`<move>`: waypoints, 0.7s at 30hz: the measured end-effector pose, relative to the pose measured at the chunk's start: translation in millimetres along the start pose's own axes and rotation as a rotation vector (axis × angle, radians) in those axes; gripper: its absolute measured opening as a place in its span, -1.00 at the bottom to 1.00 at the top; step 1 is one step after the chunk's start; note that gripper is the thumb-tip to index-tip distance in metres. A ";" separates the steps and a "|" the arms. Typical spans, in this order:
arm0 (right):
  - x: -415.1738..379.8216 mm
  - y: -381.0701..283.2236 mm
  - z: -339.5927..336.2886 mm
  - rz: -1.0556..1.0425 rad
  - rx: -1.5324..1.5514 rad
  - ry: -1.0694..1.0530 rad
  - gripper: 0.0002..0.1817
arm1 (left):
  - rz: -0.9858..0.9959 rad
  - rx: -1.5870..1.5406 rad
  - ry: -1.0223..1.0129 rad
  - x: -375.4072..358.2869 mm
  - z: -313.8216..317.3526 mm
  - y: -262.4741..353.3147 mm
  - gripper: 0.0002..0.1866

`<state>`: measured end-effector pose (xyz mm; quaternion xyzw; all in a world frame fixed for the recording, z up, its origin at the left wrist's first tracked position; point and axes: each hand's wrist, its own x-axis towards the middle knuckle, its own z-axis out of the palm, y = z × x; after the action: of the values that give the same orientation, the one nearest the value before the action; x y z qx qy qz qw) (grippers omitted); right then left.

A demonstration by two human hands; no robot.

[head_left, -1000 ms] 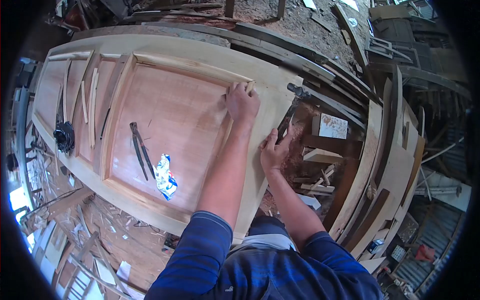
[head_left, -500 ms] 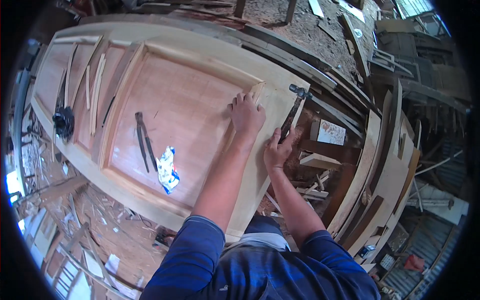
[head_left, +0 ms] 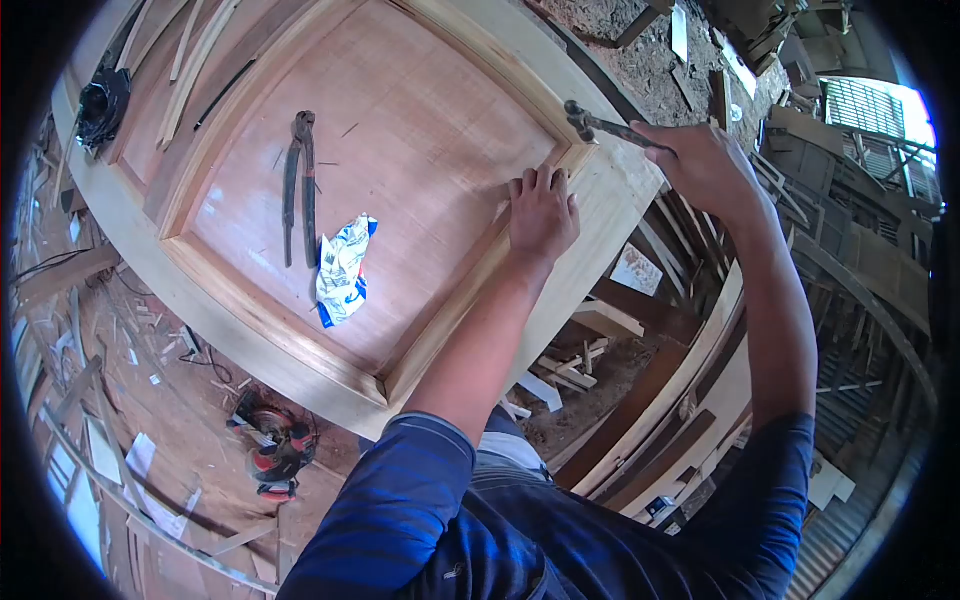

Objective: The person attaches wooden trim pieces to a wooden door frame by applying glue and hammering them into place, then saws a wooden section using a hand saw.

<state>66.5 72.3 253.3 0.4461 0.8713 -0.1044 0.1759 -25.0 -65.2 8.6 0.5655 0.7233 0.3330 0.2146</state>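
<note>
My right hand [head_left: 705,175] is wrapped round the handle of a hammer [head_left: 610,130], its metal head over the far right corner of the panel frame. My left hand [head_left: 545,220] has its fingers curled over the wooden moulding strip [head_left: 470,295] near that corner. The strip edges a recess in a wooden door [head_left: 390,160], which lies flat in front of me. Inside the recess lie pincers [head_left: 305,190] with dark handles and a crumpled white-and-blue packet [head_left: 345,272]. A few nails [head_left: 350,130] are scattered near the pincers.
Thin wood strips [head_left: 190,75] and a black plastic bundle [head_left: 103,108] lie on the door's far left part. A red-and-black power tool [head_left: 275,450] sits on the littered floor at left. Stacked boards [head_left: 690,400] and offcuts stand to the right.
My right hand has lifted the hammer up and to the right, its head now pointing left towards the corner. My left hand stays by the corner moulding, and the view has turned and come closer.
</note>
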 end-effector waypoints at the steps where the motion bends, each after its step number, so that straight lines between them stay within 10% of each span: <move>1: 5.6 -1.5 2.9 -0.023 -0.002 0.015 -0.54 | 0.001 0.001 -0.009 0.6 -0.7 -1.3 -0.52; 14: -1.6 -13.5 10.4 0.093 -0.069 -0.084 -0.55 | -0.031 -0.011 -0.030 -0.1 -4.2 0.8 -0.50; 21: -136.7 15.1 81.3 0.323 0.369 0.361 -0.47 | -0.041 -0.001 -0.098 43.2 6.0 15.3 -0.46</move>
<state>170.0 -47.7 233.1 0.6145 0.7727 -0.1506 -0.0517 -22.1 -20.1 18.4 0.5661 0.7232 0.3008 0.2569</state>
